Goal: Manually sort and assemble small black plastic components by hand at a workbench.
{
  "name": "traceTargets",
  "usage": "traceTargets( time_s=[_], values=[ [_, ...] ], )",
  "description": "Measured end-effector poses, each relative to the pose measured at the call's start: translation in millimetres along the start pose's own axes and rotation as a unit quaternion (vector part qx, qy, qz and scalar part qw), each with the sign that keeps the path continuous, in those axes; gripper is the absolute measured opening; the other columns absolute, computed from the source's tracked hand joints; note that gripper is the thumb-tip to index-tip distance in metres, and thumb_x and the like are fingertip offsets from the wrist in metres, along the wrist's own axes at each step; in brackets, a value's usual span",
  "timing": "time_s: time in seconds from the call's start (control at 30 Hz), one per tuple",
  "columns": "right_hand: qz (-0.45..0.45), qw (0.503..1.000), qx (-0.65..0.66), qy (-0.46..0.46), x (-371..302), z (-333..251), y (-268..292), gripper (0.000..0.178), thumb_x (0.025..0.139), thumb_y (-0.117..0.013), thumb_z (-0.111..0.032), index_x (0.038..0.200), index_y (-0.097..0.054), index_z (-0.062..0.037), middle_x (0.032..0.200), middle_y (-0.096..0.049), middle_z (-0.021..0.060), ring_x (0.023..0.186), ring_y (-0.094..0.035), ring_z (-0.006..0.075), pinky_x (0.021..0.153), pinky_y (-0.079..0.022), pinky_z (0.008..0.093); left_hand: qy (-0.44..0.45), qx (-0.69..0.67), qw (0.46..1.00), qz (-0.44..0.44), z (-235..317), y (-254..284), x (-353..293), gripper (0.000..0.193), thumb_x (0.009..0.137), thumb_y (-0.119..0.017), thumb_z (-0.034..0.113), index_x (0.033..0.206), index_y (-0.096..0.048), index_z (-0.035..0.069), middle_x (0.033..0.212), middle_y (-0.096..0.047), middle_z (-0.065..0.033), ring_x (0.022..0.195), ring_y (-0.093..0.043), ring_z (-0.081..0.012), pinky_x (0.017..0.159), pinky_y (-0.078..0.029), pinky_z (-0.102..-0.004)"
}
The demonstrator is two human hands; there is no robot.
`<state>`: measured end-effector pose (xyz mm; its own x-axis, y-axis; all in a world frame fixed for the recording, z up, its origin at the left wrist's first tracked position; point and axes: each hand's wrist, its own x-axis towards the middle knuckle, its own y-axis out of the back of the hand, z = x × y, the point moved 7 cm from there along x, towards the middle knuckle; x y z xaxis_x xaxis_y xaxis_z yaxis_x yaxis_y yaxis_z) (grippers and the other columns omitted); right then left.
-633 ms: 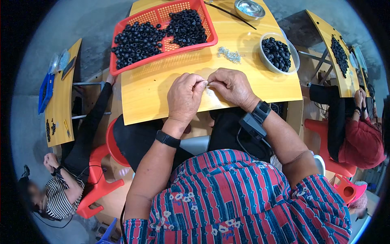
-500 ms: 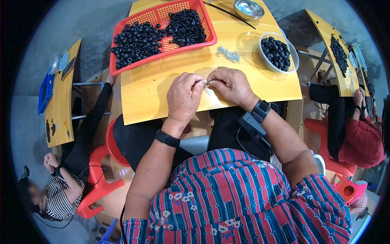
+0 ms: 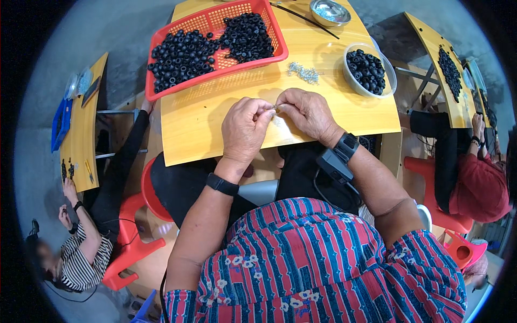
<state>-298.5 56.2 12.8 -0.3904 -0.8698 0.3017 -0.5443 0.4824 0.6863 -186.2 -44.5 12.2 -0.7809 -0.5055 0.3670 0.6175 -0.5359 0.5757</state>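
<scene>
My left hand [image 3: 245, 125] and my right hand [image 3: 312, 114] meet over the near edge of the yellow table, thumbs and forefingers pinched together. Between the fingertips is a tiny brownish piece [image 3: 277, 109], too small to name. Just beyond my hands lies a small heap of clear, bluish little parts [image 3: 304, 72]. Past my right hand stands a clear round tub [image 3: 392, 81] holding black ring-like pieces [image 3: 366, 70]. Beyond my left hand, a red plastic basket [image 3: 215, 76] carries many more black ring-like pieces [image 3: 186, 56] in two piles.
A metal bowl [image 3: 329, 12] with small clear parts and a thin dark rod [image 3: 304, 20] lie at the table's far side. Co-workers sit at yellow tables [image 3: 81, 145] on the left and right. Red stools [image 3: 129, 237] stand on the floor.
My hands stay almost in place; the tiny piece between my fingertips shows a little more. The co-worker on the left has reached a hand forward to the table edge.
</scene>
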Motion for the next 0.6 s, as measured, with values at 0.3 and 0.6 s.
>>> traceTargets(
  time_s=[0.3,0.6],
  values=[
    [-0.009,0.999,-0.041,0.004,0.5,1.2,-2.8,0.016,0.091,-0.058,-0.025,0.091,-0.062,-0.0097,0.085,-0.064,0.012,0.081,-0.062,0.0351,0.07,-0.049,0.0457,0.016,-0.007,1.0,0.016,0.6,0.3,-1.3,0.01,0.082,-0.074,0.01,0.087,-0.068,0.004,0.078,-0.067,-0.0061,0.063,-0.061,-0.0146,0.06,-0.05,-0.0283],
    [-0.018,0.998,-0.065,0.008,0.4,2.7,-6.4,0.018,0.093,-0.057,-0.027,0.09,-0.063,-0.0103,0.085,-0.064,0.0106,0.081,-0.062,0.0342,0.07,-0.049,0.0455,0.032,-0.016,0.999,0.015,-2.3,0.8,-2.3,0.01,0.082,-0.075,0.01,0.087,-0.068,0.004,0.078,-0.068,-0.0066,0.065,-0.063,-0.0151,0.062,-0.052,-0.0283]
  ],
)
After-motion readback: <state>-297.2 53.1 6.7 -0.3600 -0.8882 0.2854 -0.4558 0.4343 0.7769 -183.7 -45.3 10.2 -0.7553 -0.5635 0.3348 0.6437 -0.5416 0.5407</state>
